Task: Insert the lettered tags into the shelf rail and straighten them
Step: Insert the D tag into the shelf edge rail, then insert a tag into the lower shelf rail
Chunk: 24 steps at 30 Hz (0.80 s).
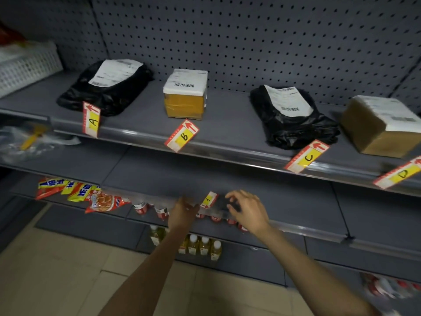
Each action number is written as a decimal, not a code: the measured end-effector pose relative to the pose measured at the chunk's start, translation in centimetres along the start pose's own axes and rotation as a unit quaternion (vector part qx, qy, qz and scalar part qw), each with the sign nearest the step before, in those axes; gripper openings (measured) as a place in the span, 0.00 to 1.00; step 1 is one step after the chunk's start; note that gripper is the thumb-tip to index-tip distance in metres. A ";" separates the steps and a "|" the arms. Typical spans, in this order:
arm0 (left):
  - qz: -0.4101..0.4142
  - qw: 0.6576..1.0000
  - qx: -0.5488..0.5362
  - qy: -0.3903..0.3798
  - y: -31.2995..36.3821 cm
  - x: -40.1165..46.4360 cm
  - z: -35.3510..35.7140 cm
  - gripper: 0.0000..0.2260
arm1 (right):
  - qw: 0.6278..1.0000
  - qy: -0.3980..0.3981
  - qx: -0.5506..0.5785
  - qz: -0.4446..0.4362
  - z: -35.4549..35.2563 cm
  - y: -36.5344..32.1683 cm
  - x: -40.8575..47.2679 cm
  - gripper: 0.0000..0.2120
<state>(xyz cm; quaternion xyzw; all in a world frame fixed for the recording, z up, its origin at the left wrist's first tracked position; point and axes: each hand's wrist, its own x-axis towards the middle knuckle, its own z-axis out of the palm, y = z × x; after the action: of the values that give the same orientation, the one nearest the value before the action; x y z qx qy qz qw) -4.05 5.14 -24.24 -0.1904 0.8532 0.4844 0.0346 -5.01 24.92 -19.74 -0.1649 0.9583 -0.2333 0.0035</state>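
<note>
Red-and-yellow lettered tags stick up tilted from the upper shelf's clear rail [227, 153]: tag A [91, 122], tag B [181, 135], tag C [306, 156] and tag D [398, 176]. On the lower shelf's rail [296, 228] a smaller tag [209, 199] leans to the right; its letter is too small to read surely. My left hand [183, 212] rests at that tag's left edge, fingers curled against the rail. My right hand [248, 208] hovers just right of the tag, fingers spread and holding nothing.
Two black bagged parcels [107, 87] [293, 117] and two cardboard boxes [185, 94] [380, 124] lie on the upper shelf. A white basket [25, 65] stands far left. Snack packs [77, 193], red cans [141, 207] and yellow bottles [200, 245] fill lower shelves.
</note>
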 end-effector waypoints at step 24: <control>-0.039 0.997 -0.058 -0.027 4.2 -0.5 8.5 0.12 | 0.984 -0.050 0.047 0.167 -0.7 4.5 -1.8 0.14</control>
<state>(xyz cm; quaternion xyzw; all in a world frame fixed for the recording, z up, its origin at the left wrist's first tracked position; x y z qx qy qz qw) -6.18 14.35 -25.26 -0.2119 0.8147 0.5359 0.0648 -4.81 29.60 -21.25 -0.0137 0.9590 -0.2656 0.0982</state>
